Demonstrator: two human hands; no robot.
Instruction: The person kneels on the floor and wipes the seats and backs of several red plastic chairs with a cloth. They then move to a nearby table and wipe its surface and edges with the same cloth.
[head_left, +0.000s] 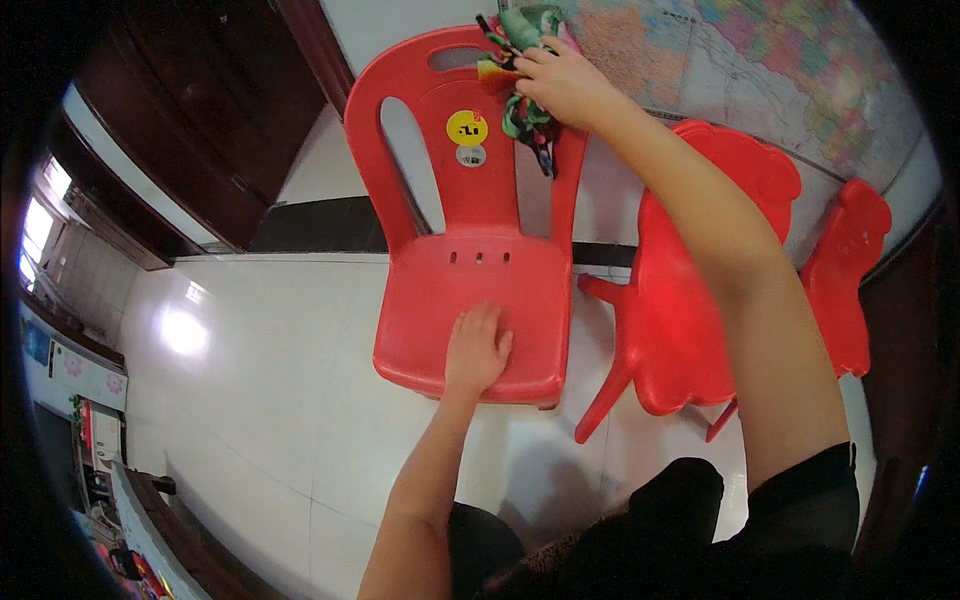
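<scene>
Before me stands a red plastic chair (480, 315) with slots in its backrest and small holes at the rear of the seat. A round yellow sticker (466, 129) and a pale round sticker (471, 156) are on the backrest. My right hand (566, 86) grips a crumpled multicoloured cloth (531, 26) against the backrest's upper right corner, with part of the cloth hanging over the right side slot. My left hand (478, 349) lies palm down on the front half of the seat, fingers pointing to the backrest, slightly blurred.
To the right are a smaller red plastic chair (675, 330), partly behind my right arm, and another red plastic piece (847, 277). A map (787, 75) covers the wall behind. A dark wooden door (202, 97) is at upper left, above glossy floor tiles (262, 390).
</scene>
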